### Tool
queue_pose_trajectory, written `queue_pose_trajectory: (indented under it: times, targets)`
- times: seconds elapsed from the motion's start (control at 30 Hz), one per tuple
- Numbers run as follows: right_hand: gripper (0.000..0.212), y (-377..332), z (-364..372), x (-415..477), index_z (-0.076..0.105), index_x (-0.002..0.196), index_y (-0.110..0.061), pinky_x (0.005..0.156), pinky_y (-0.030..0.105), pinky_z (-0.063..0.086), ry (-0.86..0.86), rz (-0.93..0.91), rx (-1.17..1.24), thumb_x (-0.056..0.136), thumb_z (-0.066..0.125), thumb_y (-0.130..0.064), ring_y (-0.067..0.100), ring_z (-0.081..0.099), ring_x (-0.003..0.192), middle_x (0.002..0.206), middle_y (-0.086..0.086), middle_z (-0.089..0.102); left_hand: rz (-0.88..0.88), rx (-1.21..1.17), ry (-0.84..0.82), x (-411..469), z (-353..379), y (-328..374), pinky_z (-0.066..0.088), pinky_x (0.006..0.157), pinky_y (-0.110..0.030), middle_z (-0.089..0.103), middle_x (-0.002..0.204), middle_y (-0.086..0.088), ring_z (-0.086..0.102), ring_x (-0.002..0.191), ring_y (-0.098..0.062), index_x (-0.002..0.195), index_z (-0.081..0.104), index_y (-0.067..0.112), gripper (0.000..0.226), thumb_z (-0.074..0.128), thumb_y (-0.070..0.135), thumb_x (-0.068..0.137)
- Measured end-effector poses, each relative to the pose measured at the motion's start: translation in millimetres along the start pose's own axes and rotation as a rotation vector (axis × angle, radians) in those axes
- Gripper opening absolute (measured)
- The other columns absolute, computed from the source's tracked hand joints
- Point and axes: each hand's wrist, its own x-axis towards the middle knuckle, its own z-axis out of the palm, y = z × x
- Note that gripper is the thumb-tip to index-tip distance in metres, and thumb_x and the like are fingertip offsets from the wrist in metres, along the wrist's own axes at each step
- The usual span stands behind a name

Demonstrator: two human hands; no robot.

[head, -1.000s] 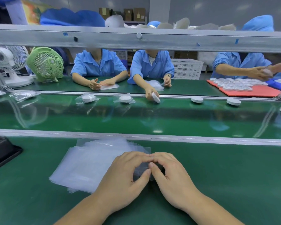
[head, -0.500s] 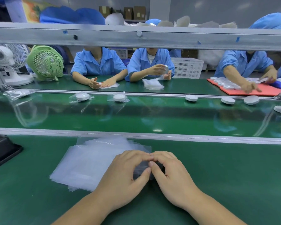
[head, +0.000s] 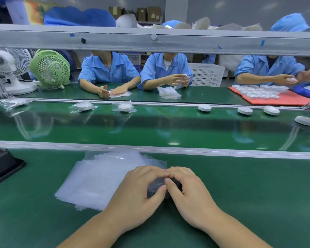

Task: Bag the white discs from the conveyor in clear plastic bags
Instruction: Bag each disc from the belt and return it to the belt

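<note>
A stack of clear plastic bags (head: 98, 179) lies on the green table in front of me. My left hand (head: 138, 196) and my right hand (head: 188, 194) meet at the stack's right corner, fingertips and thumbs together, pinching the edge of a clear bag (head: 156, 185) between them. On the green conveyor (head: 150, 127) beyond, several bare white discs ride at the right: one disc (head: 204, 107), another (head: 244, 110), a third (head: 305, 120). Bagged discs (head: 124, 107) lie at the left of the belt.
A black tray (head: 2, 165) sits at the left table edge. A metal rail (head: 150, 41) crosses overhead. Across the belt, people in blue work; a red mat (head: 279, 100) holds several discs. Two fans (head: 49, 68) stand at far left.
Discs and bagged discs on the conveyor have drifted left. My hands stay at the bag corner, almost unmoved. The workers opposite have shifted their hands.
</note>
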Motion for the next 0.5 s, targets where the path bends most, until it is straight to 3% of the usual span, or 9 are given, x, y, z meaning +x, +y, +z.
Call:
queue_pose_trajectory:
  times: [0.13,0.4,0.5]
  targets:
    - [0.033,0.0,0.3,0.6,0.054,0.085,-0.058,0.102,0.015,0.035,0.005,-0.011,-0.009,0.102,0.054,-0.030,-0.003,0.047,0.124,0.109,-0.034,0.060,-0.001,0.003,0.002,0.1,0.1,-0.5,0.041,0.103,-0.024,0.055,0.123,0.038,0.050,0.122,0.006,0.124,0.056,0.051,0.030,0.056,0.047,0.095]
    - [0.026,1.7,0.8,0.4,0.060,0.093,-0.055,0.101,0.013,0.035,0.005,-0.012,0.005,0.101,0.054,-0.031,-0.003,0.047,0.124,0.109,-0.033,0.060,0.001,0.005,0.003,-0.2,0.4,-1.1,0.042,0.102,-0.024,0.055,0.122,0.039,0.051,0.121,0.006,0.124,0.055,0.052,0.030,0.056,0.047,0.095]
    - [0.021,3.1,1.9,0.5,0.068,0.105,-0.047,0.101,0.007,0.031,0.008,-0.005,0.003,0.100,0.051,-0.034,-0.006,0.046,0.124,0.110,-0.036,0.059,0.003,0.006,-0.007,0.5,0.3,-1.2,0.043,0.101,-0.025,0.056,0.121,0.038,0.052,0.121,0.004,0.123,0.055,0.053,0.029,0.055,0.046,0.095]
